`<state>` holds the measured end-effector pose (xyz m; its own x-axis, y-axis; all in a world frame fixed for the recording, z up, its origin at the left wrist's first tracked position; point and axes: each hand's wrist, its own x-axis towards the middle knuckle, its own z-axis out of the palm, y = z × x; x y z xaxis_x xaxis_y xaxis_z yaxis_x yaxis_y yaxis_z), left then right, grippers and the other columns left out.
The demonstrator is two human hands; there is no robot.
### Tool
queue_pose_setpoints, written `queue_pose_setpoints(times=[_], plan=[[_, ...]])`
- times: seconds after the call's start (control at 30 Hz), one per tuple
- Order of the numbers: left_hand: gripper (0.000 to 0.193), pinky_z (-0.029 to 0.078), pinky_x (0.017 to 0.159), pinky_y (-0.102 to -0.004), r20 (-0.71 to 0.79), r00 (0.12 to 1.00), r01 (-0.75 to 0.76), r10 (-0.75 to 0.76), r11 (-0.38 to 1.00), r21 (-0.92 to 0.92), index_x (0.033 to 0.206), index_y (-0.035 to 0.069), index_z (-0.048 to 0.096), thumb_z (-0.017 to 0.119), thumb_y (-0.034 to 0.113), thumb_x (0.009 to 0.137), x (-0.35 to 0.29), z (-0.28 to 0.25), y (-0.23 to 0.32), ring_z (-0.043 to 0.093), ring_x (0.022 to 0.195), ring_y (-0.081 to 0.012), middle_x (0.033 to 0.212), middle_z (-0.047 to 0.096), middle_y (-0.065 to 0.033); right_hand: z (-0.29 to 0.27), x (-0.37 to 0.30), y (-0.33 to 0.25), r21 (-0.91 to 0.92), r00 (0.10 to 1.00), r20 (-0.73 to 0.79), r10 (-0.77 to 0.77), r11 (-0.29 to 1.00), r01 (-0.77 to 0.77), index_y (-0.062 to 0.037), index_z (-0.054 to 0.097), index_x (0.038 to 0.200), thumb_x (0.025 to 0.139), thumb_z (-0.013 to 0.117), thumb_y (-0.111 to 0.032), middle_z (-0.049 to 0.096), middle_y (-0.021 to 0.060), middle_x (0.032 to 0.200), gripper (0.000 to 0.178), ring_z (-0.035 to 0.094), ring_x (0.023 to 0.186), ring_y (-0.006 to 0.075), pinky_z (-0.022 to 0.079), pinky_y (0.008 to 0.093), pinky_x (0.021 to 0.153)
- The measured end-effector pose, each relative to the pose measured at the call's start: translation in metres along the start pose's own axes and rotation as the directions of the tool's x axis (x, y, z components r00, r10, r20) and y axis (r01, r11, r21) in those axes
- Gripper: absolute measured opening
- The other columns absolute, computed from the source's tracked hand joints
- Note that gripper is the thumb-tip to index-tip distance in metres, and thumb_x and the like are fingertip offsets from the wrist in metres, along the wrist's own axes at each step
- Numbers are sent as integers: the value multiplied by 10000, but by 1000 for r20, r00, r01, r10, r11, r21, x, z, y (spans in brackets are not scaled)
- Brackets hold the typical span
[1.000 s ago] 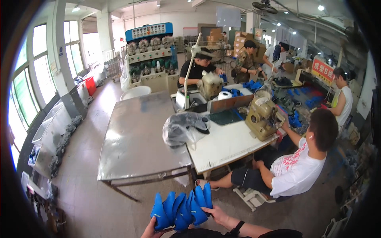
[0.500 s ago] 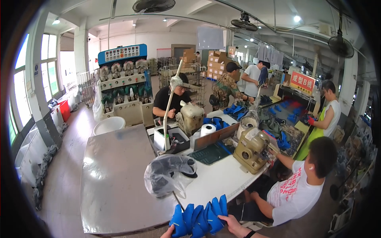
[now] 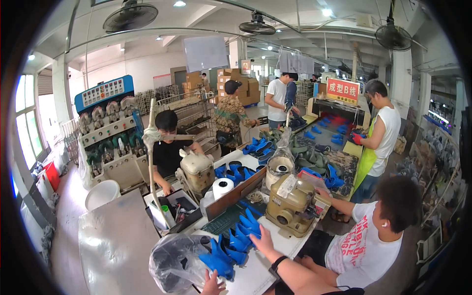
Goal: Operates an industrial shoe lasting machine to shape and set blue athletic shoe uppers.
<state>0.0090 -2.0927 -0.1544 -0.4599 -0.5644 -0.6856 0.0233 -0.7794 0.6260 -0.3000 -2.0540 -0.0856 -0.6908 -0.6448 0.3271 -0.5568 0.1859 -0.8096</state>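
Note:
Several blue shoe uppers (image 3: 236, 238) lie overlapping in a slanting row on the white tabletop (image 3: 253, 280), in front of the person in the white printed shirt. At the row's near end is my left hand (image 3: 212, 284), its fingers apart and close against the lowest upper; whether they touch cannot be told. My right hand (image 3: 264, 244), with a dark band on the wrist, reaches along the right side of the row. Its fingers are stretched out and the thumb points at the uppers. Beside the row a clear plastic bag (image 3: 172, 260) with something dark inside slumps on the table.
A tan sewing machine (image 3: 290, 204) stands right of the uppers, with a seated person (image 3: 364, 236) at it. Across a brown board (image 3: 236, 194) are a white thread cone (image 3: 222, 188), another machine (image 3: 195, 172) and a person in black. A metal-topped table (image 3: 113, 241) lies left.
The row of blue uppers has gone from between my hands at the lower edge onto the white table. Both hands have loosened around it. The view has turned rightward.

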Motion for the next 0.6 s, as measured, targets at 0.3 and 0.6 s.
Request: queue_pose_setpoints(times=[0.3,0.6], plan=[[680,348,1006,-591,308,949,91,-62,993,-82,1541,338,144,424,570,966,15,21,14,352,1346,-373,1596,172,27,13,-140,-35,-239,951,199,-238,929,282,-51,365,1429,813,697,-355,407,278,1402,763,496,1194,433,446,493,981],[642,306,1098,-548,171,985,57,-37,992,-113,1535,225,219,367,537,993,-19,40,18,324,1389,-345,1566,256,-75,20,-169,-11,91,721,534,-441,878,470,-92,457,1377,795,665,-157,501,188,1350,622,464,1251,378,390,503,1027]])
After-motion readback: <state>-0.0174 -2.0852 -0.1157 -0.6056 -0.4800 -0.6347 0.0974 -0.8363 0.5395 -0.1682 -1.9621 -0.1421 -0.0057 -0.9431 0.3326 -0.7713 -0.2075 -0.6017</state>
